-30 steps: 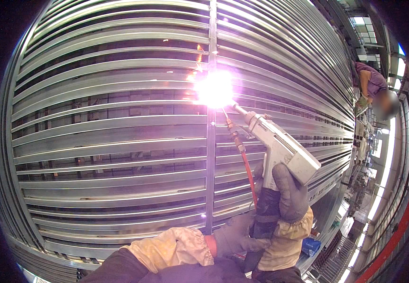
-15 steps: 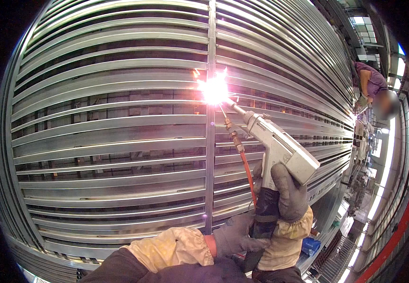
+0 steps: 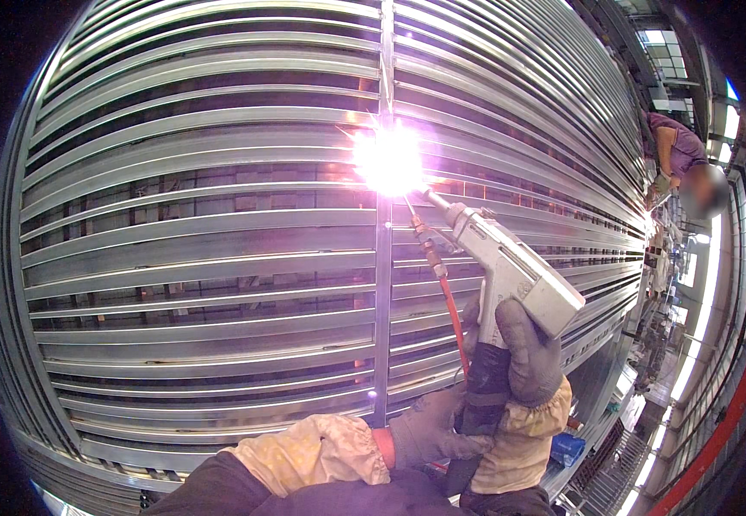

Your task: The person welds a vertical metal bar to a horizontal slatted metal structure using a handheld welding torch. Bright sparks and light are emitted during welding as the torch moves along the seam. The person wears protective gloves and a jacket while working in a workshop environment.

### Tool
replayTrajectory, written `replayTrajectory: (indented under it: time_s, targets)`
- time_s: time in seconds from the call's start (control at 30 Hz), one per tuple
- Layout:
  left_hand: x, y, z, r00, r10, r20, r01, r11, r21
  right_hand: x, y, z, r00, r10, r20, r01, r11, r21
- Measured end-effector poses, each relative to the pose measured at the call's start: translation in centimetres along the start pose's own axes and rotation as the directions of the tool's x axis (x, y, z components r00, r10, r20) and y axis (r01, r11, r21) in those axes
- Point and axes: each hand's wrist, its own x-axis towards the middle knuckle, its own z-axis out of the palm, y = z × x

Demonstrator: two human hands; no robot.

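Note:
My right hand [image 3: 532, 353], in a grey glove, is closed around the grip of a silver-white handheld welding gun [image 3: 511, 267]. A dense white-violet glare covers the gun's tip and the spot where it meets the upright bar [image 3: 382, 284] of a metal slatted frame [image 3: 201, 267]. Beside the nozzle runs a thin wire guide with a brass fitting [image 3: 429, 249] and a red hose [image 3: 452, 322]. Lower down, my gloved left hand [image 3: 433, 430] wraps its fingers around the black-sleeved cable [image 3: 483, 400] below the grip. Pale cuffs cover both wrists.
Long parallel slats fill most of the view, with dark gaps between them. At the far right edge another person [image 3: 674, 146] in a purple top bends over the frame near a small bright spot. A blue object [image 3: 567, 449] and a red beam [image 3: 717, 421] are at the right.
The glare at the gun's tip has grown larger and more violet, hiding more of the bar. Both hands and the gun stay in nearly the same place.

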Motion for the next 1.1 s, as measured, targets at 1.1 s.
replayTrajectory:
  time_s: [1.1]
  targets:
    - [-0.1, -0.6, -0.2, 0.999, -0.020, 0.028, 0.021, 0.998, -0.057, 0.1, -0.2, 0.2, 0.999, 0.028, 0.019, -0.029, 0.999, 0.023]
